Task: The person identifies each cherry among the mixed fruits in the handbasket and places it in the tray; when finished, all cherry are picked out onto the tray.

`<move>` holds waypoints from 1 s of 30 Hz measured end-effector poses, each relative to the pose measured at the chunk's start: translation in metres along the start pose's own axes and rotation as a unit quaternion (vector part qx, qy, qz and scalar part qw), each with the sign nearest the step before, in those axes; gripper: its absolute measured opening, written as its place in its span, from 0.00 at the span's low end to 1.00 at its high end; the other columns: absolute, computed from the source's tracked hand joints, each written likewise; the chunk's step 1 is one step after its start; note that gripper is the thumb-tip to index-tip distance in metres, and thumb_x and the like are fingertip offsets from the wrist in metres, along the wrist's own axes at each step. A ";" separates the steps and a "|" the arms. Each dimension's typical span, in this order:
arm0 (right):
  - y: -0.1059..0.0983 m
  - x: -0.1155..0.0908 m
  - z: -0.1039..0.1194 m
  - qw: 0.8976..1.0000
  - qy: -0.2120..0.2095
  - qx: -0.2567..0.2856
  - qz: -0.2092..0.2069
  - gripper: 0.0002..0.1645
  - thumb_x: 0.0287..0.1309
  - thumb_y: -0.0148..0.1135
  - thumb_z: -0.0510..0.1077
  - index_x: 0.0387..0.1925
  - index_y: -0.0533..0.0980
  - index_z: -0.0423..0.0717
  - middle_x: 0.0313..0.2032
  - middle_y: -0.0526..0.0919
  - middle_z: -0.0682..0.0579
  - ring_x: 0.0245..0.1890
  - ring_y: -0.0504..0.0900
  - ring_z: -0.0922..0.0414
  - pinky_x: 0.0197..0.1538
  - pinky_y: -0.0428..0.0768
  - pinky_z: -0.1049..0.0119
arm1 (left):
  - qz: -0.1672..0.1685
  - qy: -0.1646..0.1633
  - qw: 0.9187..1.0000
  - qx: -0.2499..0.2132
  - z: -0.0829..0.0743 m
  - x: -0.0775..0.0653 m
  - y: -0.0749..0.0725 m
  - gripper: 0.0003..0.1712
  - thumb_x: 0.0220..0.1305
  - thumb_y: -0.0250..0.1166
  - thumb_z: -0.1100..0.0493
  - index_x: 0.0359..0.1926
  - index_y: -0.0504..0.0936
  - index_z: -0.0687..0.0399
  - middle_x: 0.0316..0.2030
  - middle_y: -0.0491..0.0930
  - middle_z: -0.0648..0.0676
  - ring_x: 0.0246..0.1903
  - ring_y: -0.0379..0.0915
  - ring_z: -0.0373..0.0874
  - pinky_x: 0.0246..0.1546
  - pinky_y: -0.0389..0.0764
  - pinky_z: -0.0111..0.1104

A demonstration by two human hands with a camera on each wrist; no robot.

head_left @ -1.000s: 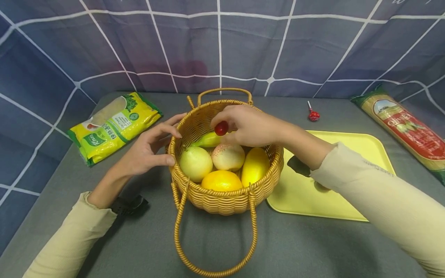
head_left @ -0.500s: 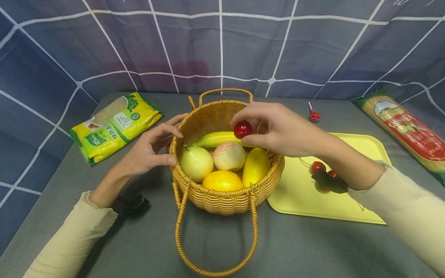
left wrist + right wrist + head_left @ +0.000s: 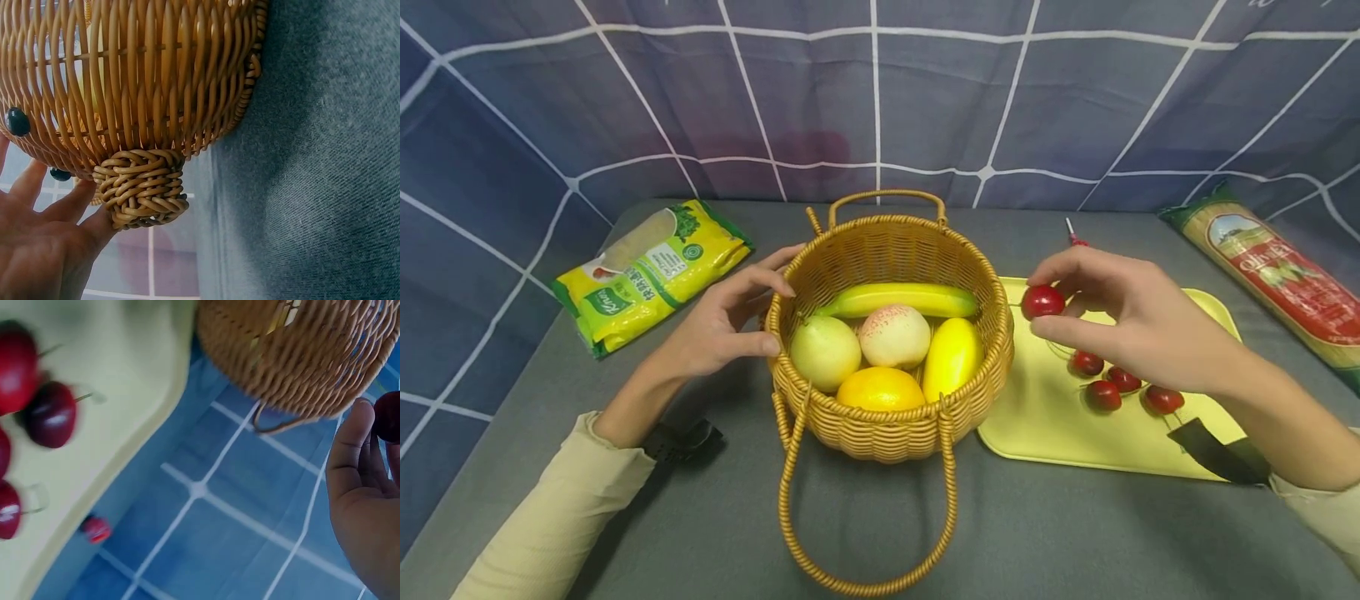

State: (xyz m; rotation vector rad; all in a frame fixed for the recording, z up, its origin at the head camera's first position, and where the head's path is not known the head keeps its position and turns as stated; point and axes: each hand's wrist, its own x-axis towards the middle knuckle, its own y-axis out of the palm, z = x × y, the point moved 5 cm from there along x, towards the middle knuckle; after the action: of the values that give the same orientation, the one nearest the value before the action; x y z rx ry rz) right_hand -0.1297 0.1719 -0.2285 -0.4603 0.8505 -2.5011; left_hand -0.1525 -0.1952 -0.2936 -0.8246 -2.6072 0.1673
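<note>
My right hand (image 3: 1135, 321) pinches a red cherry (image 3: 1042, 302) between thumb and fingers above the tray's left part. The cherry is partly cut off in the right wrist view. To its left stands a wicker basket (image 3: 880, 437) with a banana (image 3: 898, 300), a green pear (image 3: 825, 353), a peach (image 3: 895, 337), a lemon (image 3: 880, 389) and a mango-like yellow fruit (image 3: 953, 358). My left hand (image 3: 718, 321) rests on the basket's left rim, fingers spread against the wicker in the left wrist view. Several cherries (image 3: 1103, 395) lie on the yellow tray (image 3: 1037, 433).
A yellow Knorr bag (image 3: 651, 275) lies at the back left. A pasta pack (image 3: 1277, 283) lies at the far right. Behind my right hand lies a lollipop (image 3: 1071, 229), mostly covered. The basket's front handle (image 3: 865, 590) hangs out toward me; a blue tiled cloth (image 3: 925, 100) rises behind.
My right hand has moved right, from inside the basket to over the tray, still pinching the cherry. The banana and the tray's cherries have come into fuller view. My left hand stays put.
</note>
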 end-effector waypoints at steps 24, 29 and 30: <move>-0.042 -0.113 -0.147 0.956 0.272 -0.111 0.007 0.26 0.69 0.59 0.50 0.60 0.73 0.37 0.53 0.79 0.34 0.40 0.76 0.72 0.32 0.74 0.72 | 0.004 0.003 1.000 -0.013 0.001 0.000 0.000 0.32 0.57 0.75 0.50 0.51 0.72 0.67 0.74 0.53 0.60 0.72 0.51 0.58 0.66 0.64 0.39; -0.040 -0.121 -0.161 0.957 0.271 -0.101 0.020 0.27 0.70 0.58 0.48 0.61 0.71 0.33 0.55 0.77 0.31 0.37 0.75 0.75 0.33 0.74 0.78 | 0.005 -0.001 1.000 -0.007 0.001 0.000 0.000 0.33 0.57 0.75 0.50 0.52 0.71 0.67 0.75 0.53 0.60 0.71 0.52 0.57 0.66 0.65 0.39; -0.039 -0.122 -0.163 0.957 0.270 -0.103 0.020 0.27 0.70 0.58 0.48 0.61 0.71 0.33 0.55 0.76 0.31 0.37 0.74 0.77 0.33 0.73 0.79 | 0.006 -0.001 1.000 -0.007 0.002 0.000 0.000 0.33 0.57 0.75 0.50 0.52 0.71 0.67 0.75 0.53 0.60 0.71 0.52 0.58 0.66 0.65 0.39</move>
State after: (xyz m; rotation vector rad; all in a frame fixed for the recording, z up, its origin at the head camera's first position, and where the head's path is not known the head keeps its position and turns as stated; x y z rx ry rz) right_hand -0.1118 0.3416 -0.3462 0.1960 1.3152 -2.5413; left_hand -0.1536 -0.1953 -0.2949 -0.8451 -2.6089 0.1548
